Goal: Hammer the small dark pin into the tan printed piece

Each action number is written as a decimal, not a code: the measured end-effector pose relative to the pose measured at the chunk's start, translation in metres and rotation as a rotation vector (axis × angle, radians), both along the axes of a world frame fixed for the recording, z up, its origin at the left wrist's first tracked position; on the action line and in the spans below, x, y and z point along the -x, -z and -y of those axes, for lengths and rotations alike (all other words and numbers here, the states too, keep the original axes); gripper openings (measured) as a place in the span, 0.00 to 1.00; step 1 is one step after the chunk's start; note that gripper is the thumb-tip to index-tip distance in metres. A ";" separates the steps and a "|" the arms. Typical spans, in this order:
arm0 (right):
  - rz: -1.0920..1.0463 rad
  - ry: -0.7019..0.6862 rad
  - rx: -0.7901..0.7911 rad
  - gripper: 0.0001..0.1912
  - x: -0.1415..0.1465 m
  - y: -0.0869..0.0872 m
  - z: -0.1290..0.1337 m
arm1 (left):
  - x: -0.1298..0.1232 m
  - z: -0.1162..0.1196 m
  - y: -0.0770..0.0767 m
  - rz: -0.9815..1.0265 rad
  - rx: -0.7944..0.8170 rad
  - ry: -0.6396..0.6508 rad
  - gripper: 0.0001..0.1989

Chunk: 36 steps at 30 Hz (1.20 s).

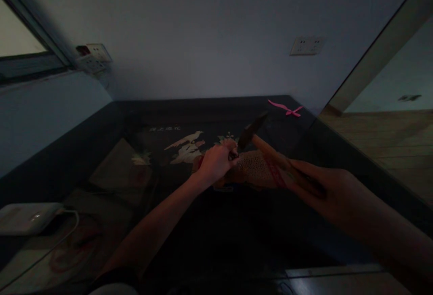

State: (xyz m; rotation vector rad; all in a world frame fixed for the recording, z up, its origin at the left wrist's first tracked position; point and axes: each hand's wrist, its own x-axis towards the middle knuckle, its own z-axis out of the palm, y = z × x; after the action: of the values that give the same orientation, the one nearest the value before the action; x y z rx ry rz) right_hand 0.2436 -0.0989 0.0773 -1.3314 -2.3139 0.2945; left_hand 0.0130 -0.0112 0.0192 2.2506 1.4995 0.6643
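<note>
- Wooden-handled hammer, its dark head above the middle of the desk, handle slanting down towards 4 o'clock.
- Right hand, at about 3 o'clock from the speckled brown bundle, is wrapped around the handle's rear part.
- Left hand rests at the bundle's 9 o'clock end, fingers curled about a small dark piece, too dim to identify. The hammer head's lower end is just beside those fingers; whether it touches cannot be told.
- With 12 o'clock towards the wall, dark desk surface runs from the bundle to the far edge, giving room that way.
- Pink ribbon lies at 1 o'clock, near the far right corner.
- The right edge slants past the right hand, with wooden floor beyond.
- White device with a cable sits between 8 and 9 o'clock, well apart from both hands.
</note>
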 end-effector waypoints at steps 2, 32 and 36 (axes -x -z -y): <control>0.002 -0.007 -0.002 0.22 0.000 0.001 0.000 | 0.000 0.000 0.000 -0.001 -0.003 -0.003 0.06; 0.112 -0.013 0.017 0.24 0.000 0.012 -0.001 | 0.002 0.000 -0.004 -0.021 0.018 0.027 0.12; 0.050 -0.021 0.002 0.25 -0.001 0.010 0.002 | 0.002 0.001 -0.005 -0.011 0.001 0.027 0.12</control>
State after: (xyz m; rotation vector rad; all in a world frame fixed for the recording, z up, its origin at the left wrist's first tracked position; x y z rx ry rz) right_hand 0.2442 -0.1007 0.0670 -1.3303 -2.3703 0.2728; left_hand 0.0111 -0.0125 0.0240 2.2729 1.4718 0.6445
